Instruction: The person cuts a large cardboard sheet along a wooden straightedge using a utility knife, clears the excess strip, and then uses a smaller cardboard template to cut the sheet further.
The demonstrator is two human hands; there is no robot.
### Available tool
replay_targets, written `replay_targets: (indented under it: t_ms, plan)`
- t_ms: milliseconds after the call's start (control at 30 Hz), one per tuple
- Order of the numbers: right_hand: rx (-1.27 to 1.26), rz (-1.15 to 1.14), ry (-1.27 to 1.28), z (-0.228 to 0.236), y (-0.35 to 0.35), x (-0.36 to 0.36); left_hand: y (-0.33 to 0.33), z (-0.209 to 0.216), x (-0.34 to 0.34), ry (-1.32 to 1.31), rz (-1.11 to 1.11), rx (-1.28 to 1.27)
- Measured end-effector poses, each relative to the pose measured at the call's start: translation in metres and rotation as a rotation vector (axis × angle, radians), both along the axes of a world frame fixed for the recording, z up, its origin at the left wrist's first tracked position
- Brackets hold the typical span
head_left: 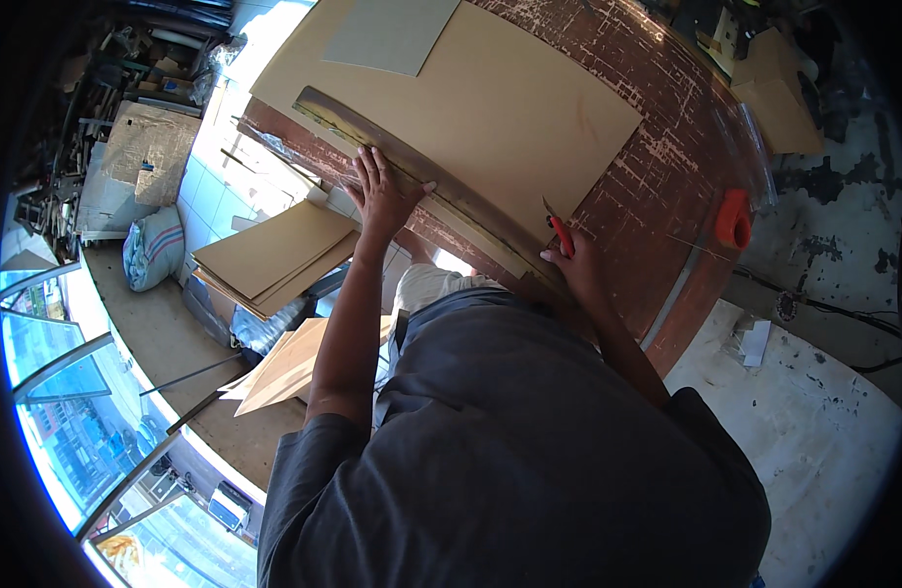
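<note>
My left hand (384, 203) is resting, fingers spread, on the bar (475, 213); my right hand (578, 263) is gripping the red cutter (560, 235). The board (529, 118) is lying on the counter (657, 220) under the bar, looking light and stiff, probably best held by its edges.

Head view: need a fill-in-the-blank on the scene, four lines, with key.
1. The right hand holds a cutter with a ____ handle.
2. Nearer the far end of the bar is the ____ hand.
3. The small sheet on the board is ____ in colour.
4. In the picture, the red object lies to the board's ____.

Missing words: red; left; grey; right.
</note>
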State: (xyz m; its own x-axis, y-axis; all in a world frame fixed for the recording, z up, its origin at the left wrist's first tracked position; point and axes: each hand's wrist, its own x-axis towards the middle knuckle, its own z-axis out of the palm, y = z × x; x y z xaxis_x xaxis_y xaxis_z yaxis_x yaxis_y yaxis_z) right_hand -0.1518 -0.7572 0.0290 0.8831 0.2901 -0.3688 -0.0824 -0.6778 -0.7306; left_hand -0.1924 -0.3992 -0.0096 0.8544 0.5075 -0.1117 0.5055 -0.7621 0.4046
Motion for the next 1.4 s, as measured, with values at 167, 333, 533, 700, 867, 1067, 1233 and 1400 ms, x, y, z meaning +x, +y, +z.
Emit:
replay_targets:
  t_ms: [167,333,533,700,867,1067,1233,1400]
  plan:
    - [-0.029,0.026,-0.002,0.005,0.002,0.002,0.001,0.001,0.0,0.009,0.011,0.004]
    - [0.003,0.036,0.006,0.001,0.001,0.003,-0.002,0.004,0.0,0.026,0.018,0.004]
    - [-0.001,0.045,-0.019,-0.01,-0.004,0.004,-0.005,0.003,0.001,0.015,0.032,-0.025]
    - [0.02,0.036,-0.026,-0.01,-0.003,0.004,-0.003,0.002,-0.002,-0.002,0.035,-0.022]
    - [0.024,0.041,-0.031,-0.014,-0.005,0.005,-0.002,-0.002,-0.002,-0.016,0.03,-0.02]
    - [0.02,0.046,-0.039,-0.011,-0.003,0.005,-0.003,-0.002,-0.003,-0.017,0.03,-0.021]
    - [0.064,0.037,-0.017,-0.007,-0.001,0.004,-0.003,-0.003,-0.003,-0.027,0.034,-0.016]
    - [0.048,0.047,-0.03,-0.017,-0.007,0.005,-0.004,-0.006,-0.003,-0.057,0.034,-0.008]
